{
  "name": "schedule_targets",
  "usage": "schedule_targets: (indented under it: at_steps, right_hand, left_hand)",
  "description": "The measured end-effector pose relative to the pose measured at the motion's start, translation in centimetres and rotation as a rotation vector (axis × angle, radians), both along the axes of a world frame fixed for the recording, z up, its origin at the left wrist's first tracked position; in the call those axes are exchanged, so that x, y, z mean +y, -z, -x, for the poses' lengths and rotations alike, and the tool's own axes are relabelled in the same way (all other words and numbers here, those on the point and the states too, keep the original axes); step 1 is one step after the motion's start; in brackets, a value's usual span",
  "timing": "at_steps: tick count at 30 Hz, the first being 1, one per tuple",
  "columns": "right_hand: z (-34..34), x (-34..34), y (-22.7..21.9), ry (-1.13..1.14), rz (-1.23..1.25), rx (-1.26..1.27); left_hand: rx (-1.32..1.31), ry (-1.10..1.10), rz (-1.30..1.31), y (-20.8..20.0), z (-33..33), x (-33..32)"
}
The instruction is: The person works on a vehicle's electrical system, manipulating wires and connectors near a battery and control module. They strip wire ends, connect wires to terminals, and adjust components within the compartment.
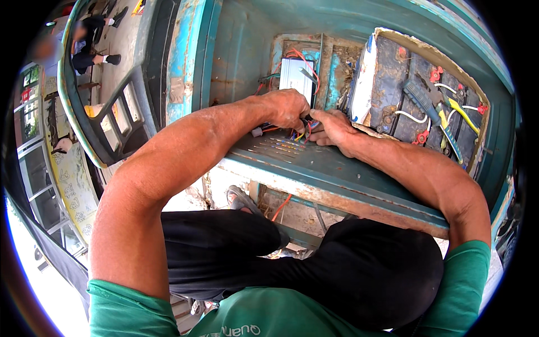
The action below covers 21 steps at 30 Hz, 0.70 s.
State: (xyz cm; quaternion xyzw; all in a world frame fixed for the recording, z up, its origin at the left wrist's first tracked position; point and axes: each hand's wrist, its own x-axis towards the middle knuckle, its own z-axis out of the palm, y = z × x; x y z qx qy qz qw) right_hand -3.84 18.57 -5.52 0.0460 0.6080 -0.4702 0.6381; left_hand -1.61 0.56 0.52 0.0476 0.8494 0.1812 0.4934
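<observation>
My left hand (pixel 289 108) and my right hand (pixel 336 130) meet over a bundle of thin coloured wires (pixel 299 135), among them yellow, blue and red ones. Both hands are closed, fingertips pinching the wires; the exact spot they grip is partly hidden by the fingers. Just beyond my left hand stands a silver metal box (pixel 296 77) with red wires looping around its top. Everything sits inside a rusty teal metal compartment (pixel 241 50), and my wrists reach over its front edge.
Right of my hands, a torn box (pixel 368 78) holds several dark batteries (pixel 390 76) with red terminals and white leads. Pliers with yellow-and-blue handles (pixel 449 135) and a blue-grey handled tool (pixel 421 100) lie on them. A slotted panel (pixel 275 149) lies below my hands. People sit at far left.
</observation>
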Motion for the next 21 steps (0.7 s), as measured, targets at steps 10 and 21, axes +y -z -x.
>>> schedule_targets:
  at_steps: [10,21]
  right_hand:
    - [-0.7,0.5,1.9,0.056,0.103,0.301]
    - [-0.8,1.7,2.7,0.016,0.317,0.518]
  left_hand:
    - [-0.108,-0.049,-0.083,0.1,0.6,-0.9]
    - [-0.011,0.073,-0.044,0.1,0.6,-1.1]
